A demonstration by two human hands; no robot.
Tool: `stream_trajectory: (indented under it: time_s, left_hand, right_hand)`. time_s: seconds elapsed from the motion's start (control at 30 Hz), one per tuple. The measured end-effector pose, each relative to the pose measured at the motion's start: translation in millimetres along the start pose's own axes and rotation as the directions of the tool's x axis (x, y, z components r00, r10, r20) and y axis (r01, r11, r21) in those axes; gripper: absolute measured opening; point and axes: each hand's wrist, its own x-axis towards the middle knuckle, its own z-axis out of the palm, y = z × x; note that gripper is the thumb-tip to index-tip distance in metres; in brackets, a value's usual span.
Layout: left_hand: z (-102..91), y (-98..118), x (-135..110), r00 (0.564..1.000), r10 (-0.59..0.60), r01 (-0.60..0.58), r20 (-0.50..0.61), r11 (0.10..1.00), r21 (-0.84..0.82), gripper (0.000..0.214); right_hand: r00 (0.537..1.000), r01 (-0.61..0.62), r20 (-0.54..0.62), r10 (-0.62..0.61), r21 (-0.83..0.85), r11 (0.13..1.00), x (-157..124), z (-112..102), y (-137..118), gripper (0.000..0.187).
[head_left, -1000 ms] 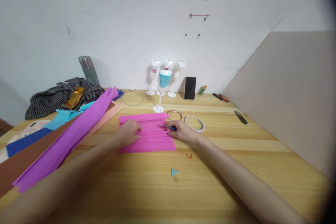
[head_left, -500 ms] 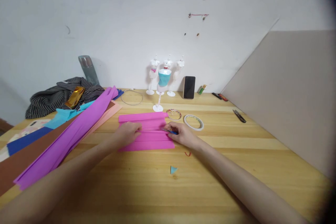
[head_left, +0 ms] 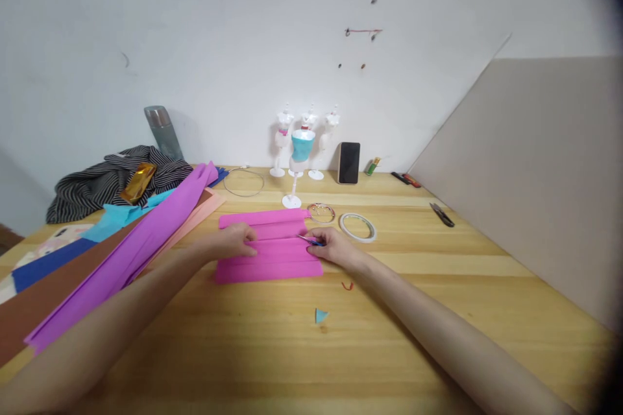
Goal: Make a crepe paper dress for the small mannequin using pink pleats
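Note:
A pink sheet of crepe paper (head_left: 272, 266) with crosswise crease lines lies on the table in front of me. Over its left side is my left hand (head_left: 235, 241), thumb and fingers parted, with nothing visible between them. My right hand (head_left: 331, 246) is closed at the sheet's right edge around small blue-handled scissors (head_left: 315, 242). Their thin metal blades point left, over the middle of the pink paper. My fingers hide part of the handles.
White mannequin stands (head_left: 292, 200), one wrapped in turquoise, stand beyond the paper. Nearby are a tape roll (head_left: 374, 233), a phone (head_left: 349, 163) and black snips (head_left: 442, 214). Purple crepe paper (head_left: 121, 259) and other coloured sheets lie left. A turquoise scrap (head_left: 320, 316) sits nearer me.
My left hand has let go of the raised fold in the pink paper and its fingers have parted. The paper lies flatter. The right hand keeps the scissors in nearly the same place.

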Motion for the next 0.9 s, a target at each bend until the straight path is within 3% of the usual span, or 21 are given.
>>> stream_trajectory:
  time_s: [0.17,0.3,0.37,0.43,0.53,0.67,0.9]
  left_hand:
    - [-6.5,-0.6,0.2,0.999,-0.002,0.004,0.044,0.999,-0.052,0.027]
    - [-7.1,13.8,-21.3,0.995,0.066,-0.076,0.076,0.988,0.137,0.031]
    - [0.2,24.2,-38.4,0.995,0.089,-0.099,0.048,0.963,0.252,0.027]
    - [11.6,33.7,-55.4,0.994,0.106,-0.100,0.003,0.925,0.367,0.022]
    - [28.5,43.4,-73.6,0.990,0.134,-0.143,0.053,0.872,0.468,0.015]
    - [43.2,47.5,-82.0,0.978,0.086,-0.177,0.190,0.821,0.543,0.022]
    - [62.0,50.8,-81.1,0.978,0.139,-0.202,0.154,0.809,0.552,0.024]
  right_hand:
    - [1.000,-0.003,-0.011,0.004,0.003,1.000,-2.2,-1.4,0.3,0.018]
    - [0.997,0.064,0.036,-0.062,-0.063,0.996,-22.5,-5.6,-15.5,0.018]
    - [0.989,0.138,0.073,-0.128,-0.157,0.978,-37.3,-7.1,-25.1,0.019]
    - [0.952,0.287,0.177,-0.251,-0.216,0.933,-52.1,-7.3,-33.0,0.016]
    - [0.901,0.393,0.292,-0.321,-0.236,0.889,-69.4,-4.4,-39.3,0.015]
    - [0.880,0.422,0.342,-0.330,-0.245,0.873,-78.7,2.0,-38.6,0.019]
    - [0.890,0.371,0.362,-0.277,-0.223,0.902,-78.5,3.4,-33.9,0.017]
